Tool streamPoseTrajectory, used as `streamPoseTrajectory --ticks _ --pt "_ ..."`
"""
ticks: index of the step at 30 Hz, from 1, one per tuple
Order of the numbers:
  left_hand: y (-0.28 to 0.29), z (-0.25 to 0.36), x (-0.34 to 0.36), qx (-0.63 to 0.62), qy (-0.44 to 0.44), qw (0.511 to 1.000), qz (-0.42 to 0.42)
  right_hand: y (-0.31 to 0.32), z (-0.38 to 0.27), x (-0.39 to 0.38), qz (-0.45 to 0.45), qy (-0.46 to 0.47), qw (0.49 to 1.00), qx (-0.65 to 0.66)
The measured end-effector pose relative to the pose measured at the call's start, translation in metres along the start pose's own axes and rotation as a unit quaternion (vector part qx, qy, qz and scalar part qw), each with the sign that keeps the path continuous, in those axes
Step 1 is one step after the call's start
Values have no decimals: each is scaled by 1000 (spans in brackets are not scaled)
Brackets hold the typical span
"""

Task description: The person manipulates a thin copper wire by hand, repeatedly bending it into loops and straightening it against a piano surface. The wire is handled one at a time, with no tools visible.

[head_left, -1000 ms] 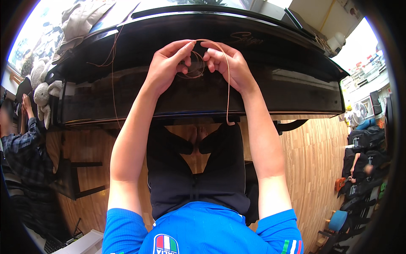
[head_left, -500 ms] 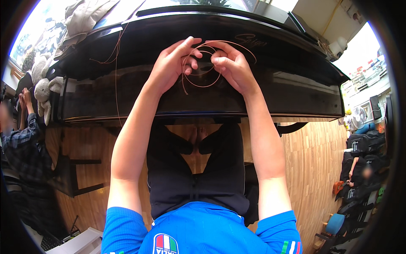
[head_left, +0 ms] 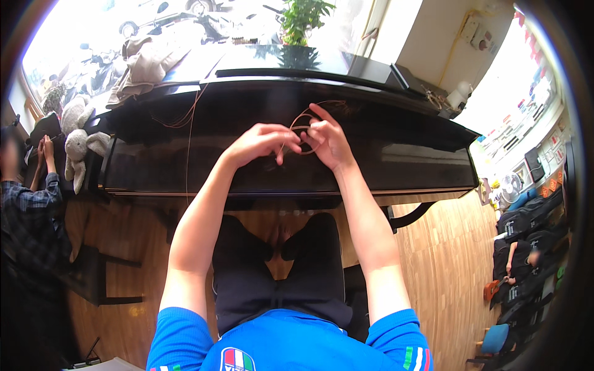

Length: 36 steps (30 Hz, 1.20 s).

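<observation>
Above the closed black upright piano [head_left: 247, 176], both my hands hold a thin copper-coloured string [head_left: 299, 128], wound in small loops. My left hand [head_left: 261, 143] pinches the loops' left side, fingers curled inward. My right hand [head_left: 331, 141] grips the right side, its index finger raised along the upper loop. Part of the coil is hidden behind the fingers. To the left, more string [head_left: 190, 133] of the same colour drapes over the piano front and hangs down past its lower edge.
A beige cloth [head_left: 145, 65] and a plush rabbit [head_left: 77, 145] are at the piano's left end. A potted plant [head_left: 303, 21] stands behind it. A person [head_left: 34, 198] sits at the left beside a dark stool [head_left: 102, 278]. Another person [head_left: 520, 256] is far right among black bags.
The view has tilted up, showing more of the window. My hands have turned, the right index finger now pointing up, and the string's loops look smaller and tighter.
</observation>
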<state>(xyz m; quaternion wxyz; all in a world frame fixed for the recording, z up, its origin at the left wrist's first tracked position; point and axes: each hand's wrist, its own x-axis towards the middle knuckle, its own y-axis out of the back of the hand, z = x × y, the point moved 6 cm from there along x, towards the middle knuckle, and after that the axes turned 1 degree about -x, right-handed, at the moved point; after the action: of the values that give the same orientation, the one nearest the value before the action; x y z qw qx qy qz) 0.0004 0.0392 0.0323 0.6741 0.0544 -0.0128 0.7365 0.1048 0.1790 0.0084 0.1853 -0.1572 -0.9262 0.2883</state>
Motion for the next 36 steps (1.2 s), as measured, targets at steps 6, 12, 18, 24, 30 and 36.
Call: streamPoseTrajectory --ticks 6,12,18,24,30,36 --pt "-14 -1 -11 3 23 1000 -1 -9 -8 -29 23 16 1000 5" --pt "-23 3 -31 -62 0 998 -8 -12 -7 -52 61 -38 993 -91" --pt "-25 8 -40 -96 20 994 45 -29 -19 -66 78 -23 983 -166" --pt "-17 2 -41 -101 13 988 117 -23 -33 -69 65 20 997 -23" --pt "-34 24 -51 -151 -45 983 95 -19 -53 -105 140 75 987 4" --pt "-40 39 -63 -166 -76 983 29 -8 -58 -160 -68 -25 994 78"
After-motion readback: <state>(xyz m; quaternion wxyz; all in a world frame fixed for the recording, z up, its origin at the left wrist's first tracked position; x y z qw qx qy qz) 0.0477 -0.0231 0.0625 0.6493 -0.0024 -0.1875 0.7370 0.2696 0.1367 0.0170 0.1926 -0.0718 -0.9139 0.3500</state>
